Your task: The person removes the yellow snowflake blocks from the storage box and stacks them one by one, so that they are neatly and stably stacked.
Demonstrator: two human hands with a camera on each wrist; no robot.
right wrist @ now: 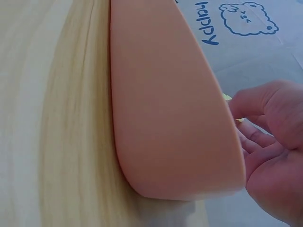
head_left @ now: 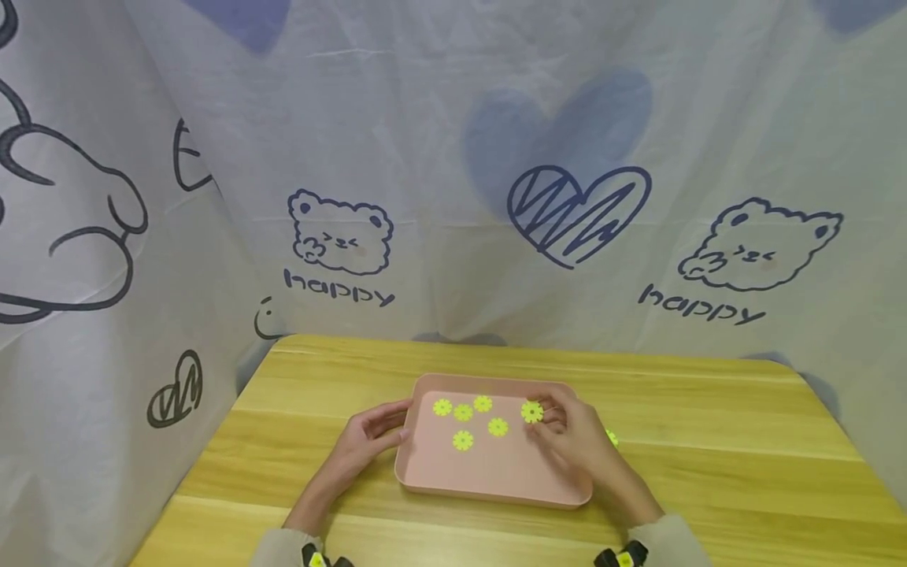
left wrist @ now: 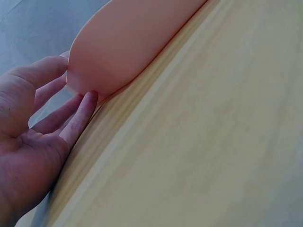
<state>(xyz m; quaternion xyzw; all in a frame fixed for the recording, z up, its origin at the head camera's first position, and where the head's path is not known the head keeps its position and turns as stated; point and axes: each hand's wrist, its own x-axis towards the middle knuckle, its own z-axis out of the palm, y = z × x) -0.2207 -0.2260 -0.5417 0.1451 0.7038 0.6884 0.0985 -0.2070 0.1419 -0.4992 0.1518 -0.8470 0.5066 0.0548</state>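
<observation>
My right hand [head_left: 570, 433] pinches a yellow-green notched plastic building disc [head_left: 532, 412] between thumb and fingers, above the right end of a pink tray [head_left: 496, 484]. Several matching discs [head_left: 463, 440] lie spread over the tray's left and middle. At the tray's left end, my left hand [head_left: 361, 441] holds the wall, thumb at the rim. The left wrist view shows fingers [left wrist: 83, 113] against the outside of the tray [left wrist: 118, 52]. In the right wrist view the tray wall [right wrist: 170, 109] hides most of the pinched disc [right wrist: 227, 97].
One more yellow-green disc [head_left: 612, 438] shows partly behind the right hand, on the table right of the tray. The wooden table [head_left: 737, 457] ends at a white printed curtain [head_left: 439, 197], which also hangs along the left side.
</observation>
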